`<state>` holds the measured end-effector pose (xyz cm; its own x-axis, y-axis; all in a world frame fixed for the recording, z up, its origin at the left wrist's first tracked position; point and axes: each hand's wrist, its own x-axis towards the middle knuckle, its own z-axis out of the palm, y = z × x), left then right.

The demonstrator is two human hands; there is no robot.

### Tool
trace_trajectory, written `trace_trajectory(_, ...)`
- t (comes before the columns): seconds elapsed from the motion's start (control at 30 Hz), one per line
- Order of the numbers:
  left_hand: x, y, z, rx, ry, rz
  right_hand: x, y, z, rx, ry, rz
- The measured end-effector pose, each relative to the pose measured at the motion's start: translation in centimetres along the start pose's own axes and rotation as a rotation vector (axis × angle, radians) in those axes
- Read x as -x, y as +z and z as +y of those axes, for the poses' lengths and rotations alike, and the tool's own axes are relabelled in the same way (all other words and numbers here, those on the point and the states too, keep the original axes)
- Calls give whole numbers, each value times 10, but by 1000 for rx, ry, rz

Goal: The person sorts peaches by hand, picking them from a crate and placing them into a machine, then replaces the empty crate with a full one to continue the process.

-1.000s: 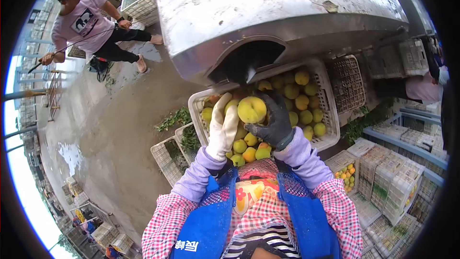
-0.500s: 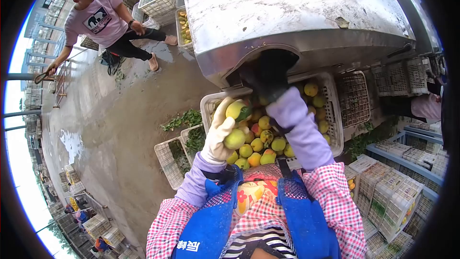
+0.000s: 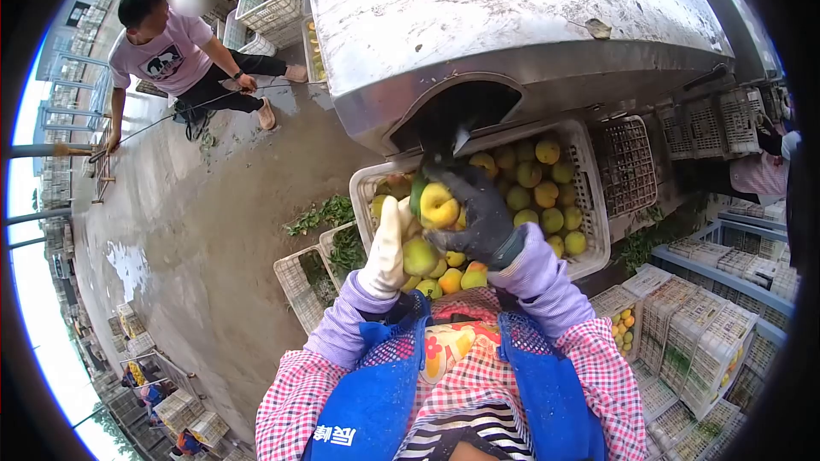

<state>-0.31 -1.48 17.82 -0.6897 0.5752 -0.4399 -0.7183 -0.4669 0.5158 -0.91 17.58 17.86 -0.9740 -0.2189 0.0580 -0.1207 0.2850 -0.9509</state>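
Observation:
My left hand (image 3: 386, 248), in a white glove, is closed around a green-yellow peach (image 3: 418, 257) over the near left part of a white plastic crate (image 3: 595, 205). My right hand (image 3: 478, 215), in a dark glove, curls around a yellow peach (image 3: 439, 206) with a green leaf beside it. The two hands are close together, and some fingertips are hidden behind fruit. Below them the crate holds many peaches (image 3: 547, 195), yellow, green and some blushed red. Just beyond the crate's far rim is the dark opening (image 3: 461, 111) of a metal machine.
The machine's wet metal top (image 3: 512, 8) overhangs the crate. An empty-looking crate (image 3: 628, 162) stands to the right, and a crate with leaves (image 3: 346, 248) to the left. Stacked crates (image 3: 692, 341) are at the lower right. A person (image 3: 175, 55) stands at the upper left.
My right hand has come back from the machine opening toward my left hand and now has a yellow peach. My left hand stays near the crate's left side with its peach.

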Motion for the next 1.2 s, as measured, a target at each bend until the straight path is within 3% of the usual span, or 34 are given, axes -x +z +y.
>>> trace_trajectory(0.07,-1,-2,-5,55,41,72,-3,-8,8,-73,-45,-174)
trace_trajectory(0.2,1,4,6,-21,31,112,9,-1,4,-138,28,125)
trace_trajectory(0.3,-10,-6,-5,-31,147,53,6,12,0,188,-220,257)
trace_trajectory(0.4,-26,-12,-8,-327,288,164,-13,10,-2,304,-230,383)
trace_trajectory(0.53,-19,6,14,-88,119,178,-49,12,35,738,-298,573)
trace_trajectory(0.57,-25,-5,5,-27,127,205,-63,14,42,656,-239,531)
trace_trajectory(0.63,-31,-21,-8,72,147,207,-59,3,47,780,27,108)
trace_trajectory(0.73,-30,-2,-3,78,210,370,-74,-9,23,764,163,-214)
trace_trajectory(0.9,-29,-4,4,119,147,299,-28,-6,-2,472,-416,118)
trace_trajectory(1.0,-28,11,1,130,141,319,9,24,22,446,-334,83)
trace_trajectory(1.1,-32,7,-9,93,251,265,13,27,29,259,-248,214)
trace_trajectory(1.2,-20,16,-2,156,126,128,11,21,30,209,-229,241)
